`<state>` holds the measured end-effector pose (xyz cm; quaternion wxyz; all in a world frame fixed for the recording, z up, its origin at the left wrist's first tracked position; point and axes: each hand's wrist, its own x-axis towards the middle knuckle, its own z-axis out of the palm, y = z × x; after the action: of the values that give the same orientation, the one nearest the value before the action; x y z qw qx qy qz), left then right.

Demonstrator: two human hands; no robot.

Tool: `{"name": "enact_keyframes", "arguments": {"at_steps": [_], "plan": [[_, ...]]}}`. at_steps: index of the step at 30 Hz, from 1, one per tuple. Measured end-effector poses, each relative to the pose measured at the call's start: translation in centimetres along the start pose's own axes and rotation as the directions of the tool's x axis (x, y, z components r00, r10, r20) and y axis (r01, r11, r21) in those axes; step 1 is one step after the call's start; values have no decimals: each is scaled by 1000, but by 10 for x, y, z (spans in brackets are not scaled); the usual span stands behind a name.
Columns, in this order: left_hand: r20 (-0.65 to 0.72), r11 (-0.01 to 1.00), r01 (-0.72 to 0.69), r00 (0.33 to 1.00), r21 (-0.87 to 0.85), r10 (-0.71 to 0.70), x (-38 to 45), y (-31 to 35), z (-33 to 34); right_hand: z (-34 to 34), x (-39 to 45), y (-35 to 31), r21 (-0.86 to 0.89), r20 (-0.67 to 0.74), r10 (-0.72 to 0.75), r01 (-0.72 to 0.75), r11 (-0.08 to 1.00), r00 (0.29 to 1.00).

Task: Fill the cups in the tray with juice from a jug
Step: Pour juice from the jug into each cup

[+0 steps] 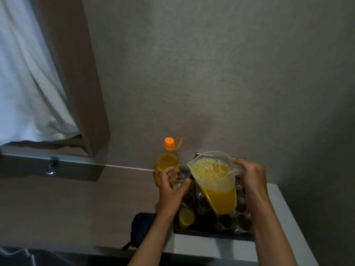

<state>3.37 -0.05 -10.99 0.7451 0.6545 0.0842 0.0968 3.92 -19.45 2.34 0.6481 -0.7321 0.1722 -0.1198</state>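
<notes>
Over the dark tray [192, 231] of clear cups, the jug [215, 181] hangs tilted, frothy juice riding near its spout. If it tips faster than the small cup [179, 176] can take, foam will likely slop onto the tray (or the white table [278, 208]). One filled cup [186, 217] sits at the tray's near-left corner. Her left hand [171, 186] curls round the lifted empty cup just beside the spout; the right hand [249, 175] grips the jug's handle. A capped juice bottle [166, 162] stands behind.
</notes>
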Motion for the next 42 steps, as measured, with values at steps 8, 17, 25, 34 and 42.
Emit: {"name": "enact_keyframes", "arguments": {"at_steps": [8, 17, 25, 34, 42], "plan": [[34, 999, -16, 999, -34, 17, 2, 1, -5, 7, 3, 3, -155, -22, 6, -9, 988, 1000], [93, 1000, -6, 996, -27, 9, 0, -1, -2, 11, 1, 4, -311, -34, -34, 21, 950, 999], [94, 1000, 15, 995, -24, -13, 1, -5, -1, 9, 4, 6, -362, -21, -72, 60, 930, 997], [77, 999, 39, 996, -20, -37, 3, -15, -2, 12, 6, 10, -320, -18, -61, 52, 946, 998], [54, 997, 78, 995, 10, -79, 3, -32, -6, 12, 6, 13, -315, 6, -80, 78, 946, 997]]}}
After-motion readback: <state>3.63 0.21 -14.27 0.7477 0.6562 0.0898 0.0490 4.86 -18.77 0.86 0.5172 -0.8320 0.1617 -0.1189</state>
